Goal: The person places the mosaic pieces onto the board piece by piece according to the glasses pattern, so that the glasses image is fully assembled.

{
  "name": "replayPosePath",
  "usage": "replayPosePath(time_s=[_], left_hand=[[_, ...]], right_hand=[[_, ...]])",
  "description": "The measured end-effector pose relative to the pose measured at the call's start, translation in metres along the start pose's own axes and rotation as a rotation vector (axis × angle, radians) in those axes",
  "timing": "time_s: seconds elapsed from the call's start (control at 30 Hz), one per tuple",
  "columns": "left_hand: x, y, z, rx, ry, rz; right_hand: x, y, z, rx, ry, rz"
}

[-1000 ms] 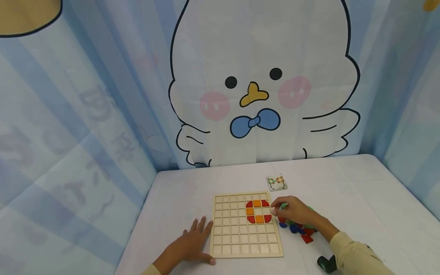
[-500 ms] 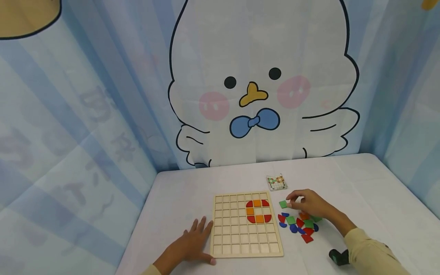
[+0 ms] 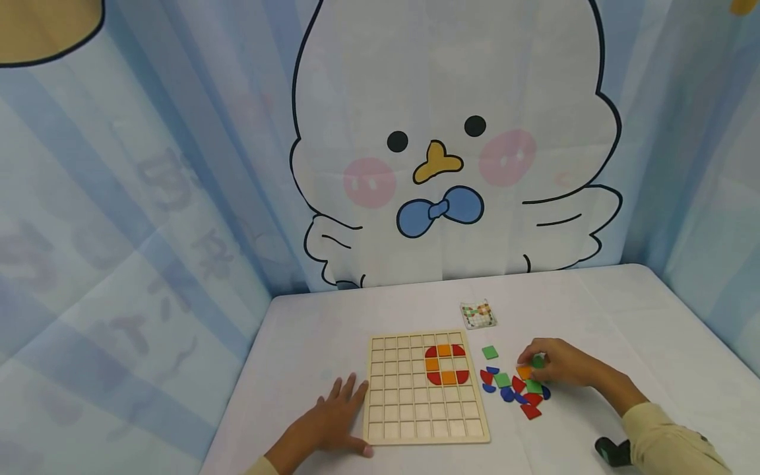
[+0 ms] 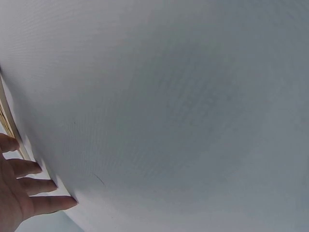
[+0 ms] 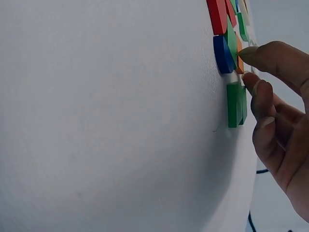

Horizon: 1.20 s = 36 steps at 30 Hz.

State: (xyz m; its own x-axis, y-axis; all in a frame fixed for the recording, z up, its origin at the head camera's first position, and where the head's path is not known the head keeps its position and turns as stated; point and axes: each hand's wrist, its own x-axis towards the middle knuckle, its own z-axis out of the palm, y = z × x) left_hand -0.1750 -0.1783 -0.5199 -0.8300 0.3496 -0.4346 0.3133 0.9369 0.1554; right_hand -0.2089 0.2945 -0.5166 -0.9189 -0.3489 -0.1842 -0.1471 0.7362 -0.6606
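Observation:
A wooden grid board (image 3: 415, 412) lies on the table with red and orange tiles forming a ring in its upper right. My left hand (image 3: 332, 415) rests beside the board's left edge, fingers spread, fingertips touching that edge. To the right of the board, my right hand (image 3: 561, 363) reaches into the loose tiles and pinches an orange tile (image 3: 524, 373) between thumb and a fingertip. In the right wrist view the orange tile (image 5: 239, 65) stands at the fingertips, among green tiles (image 5: 233, 104) and a blue half-round tile (image 5: 222, 55).
Several red, blue and green tiles lie scattered right of the board, with one green square tile (image 3: 489, 352) apart above them. A small patterned card (image 3: 477, 315) lies behind the board. A dark object (image 3: 613, 452) shows by the right sleeve.
My right hand has moved from the board's right edge, rightward, to the orange tile among the loose pieces. One green tile now lies apart from the pile. My left hand has stayed put.

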Motion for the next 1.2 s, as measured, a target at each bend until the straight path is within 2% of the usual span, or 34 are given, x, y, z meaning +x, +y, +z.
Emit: replayPosePath(time_s=[0.3, 0.57, 1.2], left_hand=[[-0.004, 0.002, -0.004, 0.007, 0.017, 0.019], [-0.007, 0.005, -0.007, 0.002, 0.014, 0.010], [0.000, -0.002, 0.001, 0.010, 0.021, 0.026]], right_hand=[[0.000, -0.005, -0.003, -0.010, -0.013, 0.012], [0.005, -0.001, -0.001, -0.055, -0.026, -0.003], [0.010, -0.007, 0.008, -0.052, -0.009, -0.006]])
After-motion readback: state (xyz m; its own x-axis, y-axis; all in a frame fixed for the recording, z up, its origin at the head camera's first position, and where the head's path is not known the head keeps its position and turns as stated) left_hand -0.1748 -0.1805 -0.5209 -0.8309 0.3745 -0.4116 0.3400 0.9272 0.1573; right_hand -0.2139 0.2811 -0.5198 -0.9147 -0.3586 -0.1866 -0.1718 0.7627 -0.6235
